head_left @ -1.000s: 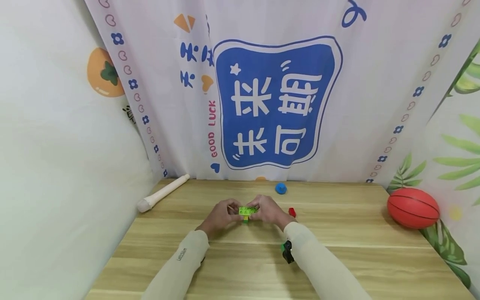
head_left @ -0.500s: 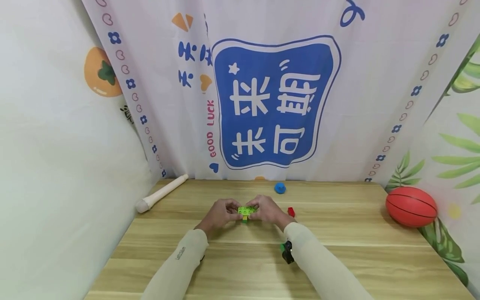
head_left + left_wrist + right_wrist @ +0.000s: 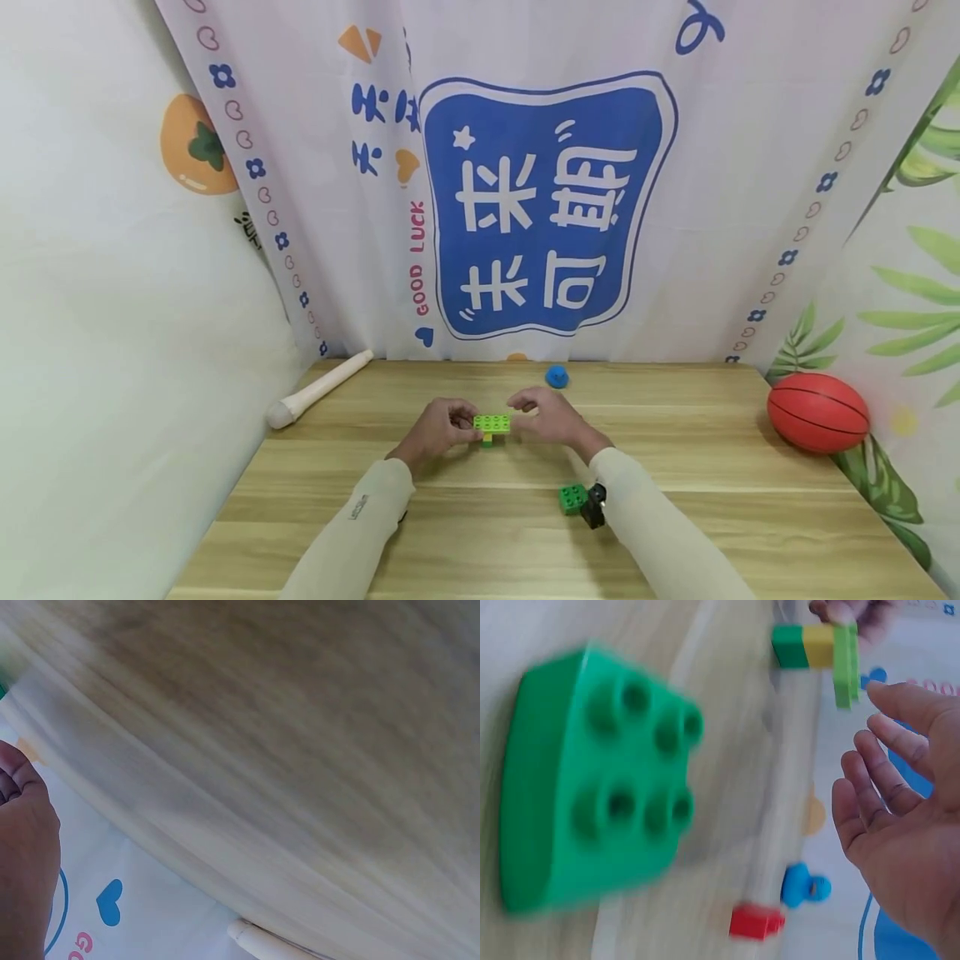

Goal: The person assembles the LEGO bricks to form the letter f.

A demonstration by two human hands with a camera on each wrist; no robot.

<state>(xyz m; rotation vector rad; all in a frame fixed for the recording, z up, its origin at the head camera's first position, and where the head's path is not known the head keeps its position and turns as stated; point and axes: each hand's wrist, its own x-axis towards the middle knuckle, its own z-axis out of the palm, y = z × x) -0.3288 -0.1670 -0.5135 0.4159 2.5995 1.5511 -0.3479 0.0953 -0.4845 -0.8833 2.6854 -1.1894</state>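
Right fingers (image 3: 883, 771) let go of light-green brick (image 3: 491, 424), shifted right; green block (image 3: 573, 499) more exposed

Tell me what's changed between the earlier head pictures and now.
The right hand has let go of the light green brick and shifted to the person's right. In the head view, that arm now uncovers more of the green brick and hides the red brick. The left hand still holds the light green brick; the ball stays put.

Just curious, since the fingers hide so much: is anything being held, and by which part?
Yes: the left hand pinches the light green block by its left end. The right hand, near the block's other end, holds nothing.
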